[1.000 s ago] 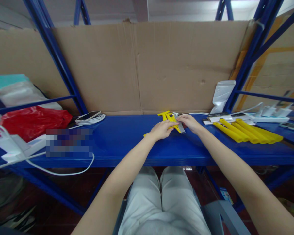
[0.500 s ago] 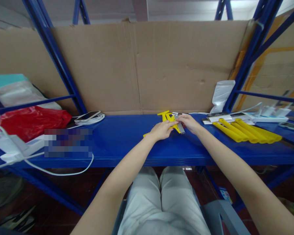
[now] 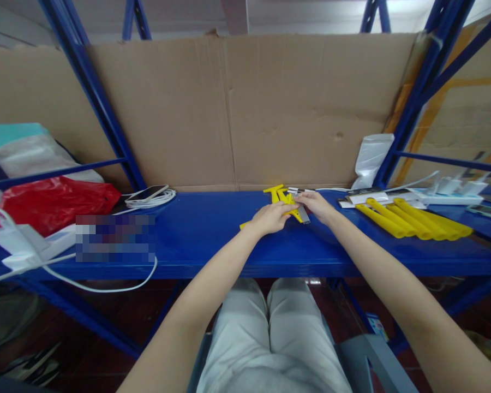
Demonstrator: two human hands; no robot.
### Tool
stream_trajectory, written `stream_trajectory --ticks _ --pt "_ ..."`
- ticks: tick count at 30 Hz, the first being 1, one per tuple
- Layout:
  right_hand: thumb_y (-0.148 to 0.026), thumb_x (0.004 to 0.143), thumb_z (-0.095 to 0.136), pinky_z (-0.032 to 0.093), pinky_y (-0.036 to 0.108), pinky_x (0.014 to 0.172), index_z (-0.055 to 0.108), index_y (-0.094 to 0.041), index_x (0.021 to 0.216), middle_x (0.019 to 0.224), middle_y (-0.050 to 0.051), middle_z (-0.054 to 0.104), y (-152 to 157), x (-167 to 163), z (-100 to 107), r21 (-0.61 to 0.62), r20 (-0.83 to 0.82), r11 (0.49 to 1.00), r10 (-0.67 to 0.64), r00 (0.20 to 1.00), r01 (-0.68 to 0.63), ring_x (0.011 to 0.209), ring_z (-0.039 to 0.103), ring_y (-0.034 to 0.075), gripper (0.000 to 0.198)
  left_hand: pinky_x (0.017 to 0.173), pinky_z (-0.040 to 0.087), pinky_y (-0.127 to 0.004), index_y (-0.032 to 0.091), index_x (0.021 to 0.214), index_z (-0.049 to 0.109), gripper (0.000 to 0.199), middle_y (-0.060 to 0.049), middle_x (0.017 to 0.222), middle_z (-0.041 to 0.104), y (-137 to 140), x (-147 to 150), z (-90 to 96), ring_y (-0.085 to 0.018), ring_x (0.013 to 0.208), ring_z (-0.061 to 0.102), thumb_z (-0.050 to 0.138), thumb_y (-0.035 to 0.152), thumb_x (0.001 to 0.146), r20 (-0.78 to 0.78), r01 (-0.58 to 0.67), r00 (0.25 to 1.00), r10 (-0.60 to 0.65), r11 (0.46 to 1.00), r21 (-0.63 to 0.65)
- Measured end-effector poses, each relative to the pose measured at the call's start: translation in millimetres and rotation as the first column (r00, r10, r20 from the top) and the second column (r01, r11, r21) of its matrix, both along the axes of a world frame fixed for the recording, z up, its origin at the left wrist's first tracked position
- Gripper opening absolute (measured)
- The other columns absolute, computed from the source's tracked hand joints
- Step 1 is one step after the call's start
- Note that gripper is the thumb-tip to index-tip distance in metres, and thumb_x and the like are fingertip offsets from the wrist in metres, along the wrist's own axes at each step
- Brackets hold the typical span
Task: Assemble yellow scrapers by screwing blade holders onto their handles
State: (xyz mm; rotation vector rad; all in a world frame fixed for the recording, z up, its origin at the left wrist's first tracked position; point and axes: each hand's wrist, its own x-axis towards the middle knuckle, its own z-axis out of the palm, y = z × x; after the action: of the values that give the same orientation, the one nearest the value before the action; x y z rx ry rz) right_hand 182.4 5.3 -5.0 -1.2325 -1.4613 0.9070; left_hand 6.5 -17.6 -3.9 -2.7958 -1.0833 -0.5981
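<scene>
My left hand (image 3: pixel 271 218) is closed on a yellow plastic scraper (image 3: pixel 297 216) with a flared head, just above the blue tabletop. Most of its handle is covered by my palm, and a yellow end pokes out beside the wrist. My right hand (image 3: pixel 317 204) pinches a flat grey metal blade (image 3: pixel 304 215) that lies along the scraper's wide edge. Whether the blade sits inside the edge or only against it, I cannot tell. Just beyond my left fingers lies another yellow T-shaped scraper (image 3: pixel 275 192).
Several yellow tubular handles (image 3: pixel 413 219) lie side by side at the right, next to flat packets (image 3: pixel 364 197) and a white power strip (image 3: pixel 445 197). A phone (image 3: pixel 149 192) with coiled white cable, a red bag (image 3: pixel 57 202) and chargers are at the left. Cardboard (image 3: pixel 229 109) walls the back.
Both hands stay almost in place on the scraper and blade. The whole view has shifted very slightly; nothing else has visibly moved.
</scene>
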Motion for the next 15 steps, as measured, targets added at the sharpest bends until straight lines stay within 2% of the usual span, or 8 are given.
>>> stream_trajectory --ticks 9,12,15 --pt "-0.037 0.061 0.064 0.03 0.022 0.051 0.049 -0.018 0.059 0.054 -0.005 0.05 -2.1 0.4 1.0 0.044 -0.03 0.999 0.028 0.999 -0.026 0.05 0.042 0.008 0.025 0.092 0.044 -0.032 0.03 0.136 0.043 0.044 -0.006 0.121 0.057 -4.0 1.2 0.8 -0.02 0.108 0.057 0.039 0.027 0.093 -0.047 -0.031 0.998 0.033 0.999 0.027" --pt "-0.036 0.07 0.058 0.036 0.022 0.055 0.055 -0.017 0.064 0.058 -0.003 0.055 0.9 -0.4 0.5 0.078 0.015 0.996 -0.049 0.999 0.048 0.055 0.046 0.01 0.021 0.093 0.043 -0.031 0.031 0.136 0.043 0.044 -0.006 0.125 0.056 -2.3 0.3 2.0 -0.02 0.11 0.056 0.04 0.027 0.092 -0.012 -0.04 0.999 0.04 0.999 0.015" --pt "-0.028 0.08 0.048 0.041 0.023 0.067 0.06 -0.015 0.072 0.074 0.002 0.064 7.8 5.1 -0.6 0.199 0.176 0.966 -0.203 0.963 0.167 0.07 0.055 0.013 0.019 0.092 0.043 -0.03 0.032 0.136 0.043 0.045 -0.005 0.126 0.056 3.3 -2.9 3.0 -0.019 0.11 0.055 0.041 0.026 0.092 0.029 -0.081 0.996 0.081 0.997 -0.002"
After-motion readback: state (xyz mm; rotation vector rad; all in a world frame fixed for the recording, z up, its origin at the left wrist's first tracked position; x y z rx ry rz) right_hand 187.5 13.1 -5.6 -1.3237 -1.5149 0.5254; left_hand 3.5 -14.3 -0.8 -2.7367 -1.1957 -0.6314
